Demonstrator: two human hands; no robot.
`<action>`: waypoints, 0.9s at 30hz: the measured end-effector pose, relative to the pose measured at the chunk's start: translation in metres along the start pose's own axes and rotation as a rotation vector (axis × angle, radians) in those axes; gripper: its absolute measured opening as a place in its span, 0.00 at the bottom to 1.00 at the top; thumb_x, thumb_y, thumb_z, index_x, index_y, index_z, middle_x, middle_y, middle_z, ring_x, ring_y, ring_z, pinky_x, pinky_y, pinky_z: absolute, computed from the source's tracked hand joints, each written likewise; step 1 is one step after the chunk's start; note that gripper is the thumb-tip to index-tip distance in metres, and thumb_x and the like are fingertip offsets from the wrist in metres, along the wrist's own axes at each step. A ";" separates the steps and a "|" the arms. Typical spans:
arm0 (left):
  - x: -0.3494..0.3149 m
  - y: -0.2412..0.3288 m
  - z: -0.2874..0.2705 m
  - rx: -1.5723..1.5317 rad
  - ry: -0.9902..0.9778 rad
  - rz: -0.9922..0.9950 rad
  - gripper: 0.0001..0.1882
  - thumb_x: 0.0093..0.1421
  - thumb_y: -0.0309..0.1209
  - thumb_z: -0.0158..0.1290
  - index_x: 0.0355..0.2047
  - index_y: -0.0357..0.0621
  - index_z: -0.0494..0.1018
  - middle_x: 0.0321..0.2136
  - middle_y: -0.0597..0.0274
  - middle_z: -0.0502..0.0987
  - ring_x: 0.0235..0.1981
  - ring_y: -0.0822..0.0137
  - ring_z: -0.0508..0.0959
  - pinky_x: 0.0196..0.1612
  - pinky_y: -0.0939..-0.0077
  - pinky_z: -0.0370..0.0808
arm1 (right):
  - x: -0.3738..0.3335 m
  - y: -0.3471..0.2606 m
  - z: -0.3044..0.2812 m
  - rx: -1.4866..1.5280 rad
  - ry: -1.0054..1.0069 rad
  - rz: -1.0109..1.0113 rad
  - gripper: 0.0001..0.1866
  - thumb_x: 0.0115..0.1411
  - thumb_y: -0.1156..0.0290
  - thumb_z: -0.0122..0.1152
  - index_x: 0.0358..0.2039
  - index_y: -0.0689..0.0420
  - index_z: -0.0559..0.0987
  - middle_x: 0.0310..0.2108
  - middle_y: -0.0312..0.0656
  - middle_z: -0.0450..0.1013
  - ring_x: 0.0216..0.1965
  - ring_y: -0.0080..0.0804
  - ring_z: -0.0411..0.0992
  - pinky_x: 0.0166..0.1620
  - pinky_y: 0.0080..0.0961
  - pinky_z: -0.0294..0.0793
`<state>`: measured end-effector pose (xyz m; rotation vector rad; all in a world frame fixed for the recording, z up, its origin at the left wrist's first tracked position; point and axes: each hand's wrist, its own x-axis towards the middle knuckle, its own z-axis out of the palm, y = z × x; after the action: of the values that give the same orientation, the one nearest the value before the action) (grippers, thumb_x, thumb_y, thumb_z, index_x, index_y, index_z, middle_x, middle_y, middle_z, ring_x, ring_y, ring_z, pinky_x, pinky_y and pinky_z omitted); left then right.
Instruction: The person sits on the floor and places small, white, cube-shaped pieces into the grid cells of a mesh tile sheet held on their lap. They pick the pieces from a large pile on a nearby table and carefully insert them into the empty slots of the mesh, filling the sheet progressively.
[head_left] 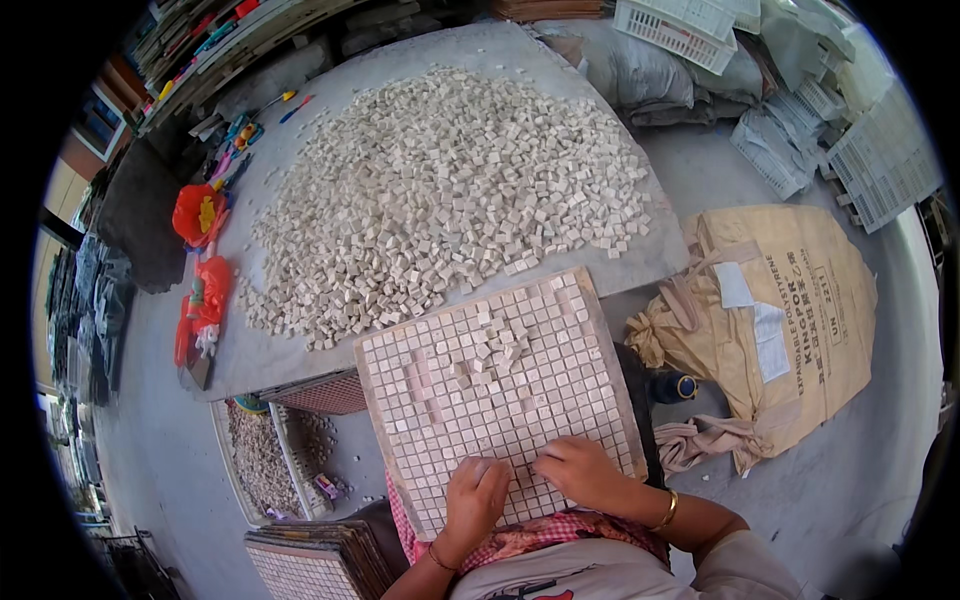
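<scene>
A square grid board (418,376) lies tilted across my lap, most of its cells filled with small pale stone tiles. Several cells show bare pinkish base at the left, middle and upper right. A loose heap of stone tiles (492,350) sits on its upper middle. My left hand (476,494) rests on the lower part of the board, fingers bent together over the tiles. Close on its right, my right hand (578,470) is bent the same way, fingertips down at the grid. Whatever the fingertips of either hand pinch is hidden.
A large tile pile (450,190) covers the grey table (660,235) ahead. Red plastic bags (208,290) hang at its left edge. Below are a tile bin (262,465) and stacked boards (310,565). At right lie a tan sack (790,330), a dark bottle (674,387) and crates (885,160).
</scene>
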<state>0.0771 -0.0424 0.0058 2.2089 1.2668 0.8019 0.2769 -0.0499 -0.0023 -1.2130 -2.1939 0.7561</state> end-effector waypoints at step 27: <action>0.090 -0.021 -0.010 0.129 0.116 -0.035 0.09 0.49 0.21 0.56 0.33 0.38 0.72 0.31 0.54 0.73 0.33 0.53 0.72 0.37 0.64 0.70 | 0.109 0.042 -0.027 -0.180 0.378 0.128 0.10 0.47 0.72 0.64 0.30 0.56 0.73 0.26 0.40 0.69 0.30 0.40 0.71 0.31 0.33 0.71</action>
<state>0.0936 0.0473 0.0216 2.2615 1.4457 0.8684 0.2683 0.0687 0.0066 -1.4619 -1.9148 0.3442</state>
